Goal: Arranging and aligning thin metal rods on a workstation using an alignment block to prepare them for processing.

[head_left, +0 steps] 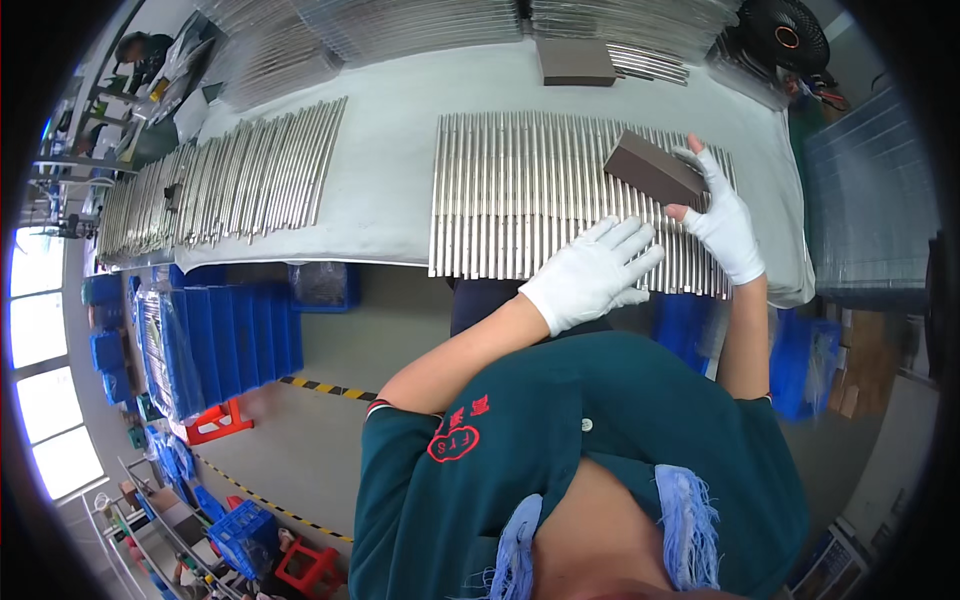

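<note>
"Block [648,168] position?"

"Brown, rectangular, on top of the right-hand row of metal rods [500,190]. It sits toward the right edge of the table [388,180] and lies at a slant across the rods."

"State of the right hand [728,225]?"

"Gloved in white, with the tips of the thumb and one finger bare. It is at the right end of the block, thumb toward the near edge of the table, fingers toward the far edge. Firmness of the grip: cannot tell."

"State of the left hand [590,275]?"

"Gloved, palm down, fingers extended and gripping nothing. It rests over the near part of the same rods."

"Rod arrangement?"

"Side by side, running from the near edge toward the far edge, near ends at the near edge. A second group of rods [265,170] lies toward the left edge."

"Other items?"

"A second block [577,64] lies near the far edge, with thin rods [650,63] just beside it. A black fan [785,38] stands at the far right corner. Blue crates [240,330] stand below the near edge, to the left."
</note>
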Demonstrator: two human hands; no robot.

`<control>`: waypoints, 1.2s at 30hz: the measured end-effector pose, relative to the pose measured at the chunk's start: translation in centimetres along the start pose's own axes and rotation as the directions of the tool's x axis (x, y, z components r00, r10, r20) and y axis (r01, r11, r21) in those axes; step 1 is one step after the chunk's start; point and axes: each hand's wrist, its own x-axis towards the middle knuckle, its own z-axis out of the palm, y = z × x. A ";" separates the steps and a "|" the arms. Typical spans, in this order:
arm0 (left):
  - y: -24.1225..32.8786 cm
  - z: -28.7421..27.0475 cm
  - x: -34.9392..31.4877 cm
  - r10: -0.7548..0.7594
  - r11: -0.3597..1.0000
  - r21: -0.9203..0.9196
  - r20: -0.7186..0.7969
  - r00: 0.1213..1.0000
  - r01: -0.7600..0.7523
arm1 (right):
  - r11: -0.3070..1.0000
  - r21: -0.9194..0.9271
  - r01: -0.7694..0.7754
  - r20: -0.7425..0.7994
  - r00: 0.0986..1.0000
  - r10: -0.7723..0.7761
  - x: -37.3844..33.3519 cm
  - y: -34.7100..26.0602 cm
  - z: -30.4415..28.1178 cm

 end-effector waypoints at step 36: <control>-12.2 -5.2 -9.0 -0.820 0.206 -0.976 -0.214 0.531 -0.075 | 0.957 0.289 -0.034 -0.121 0.990 0.072 -0.1 3.4 -2.6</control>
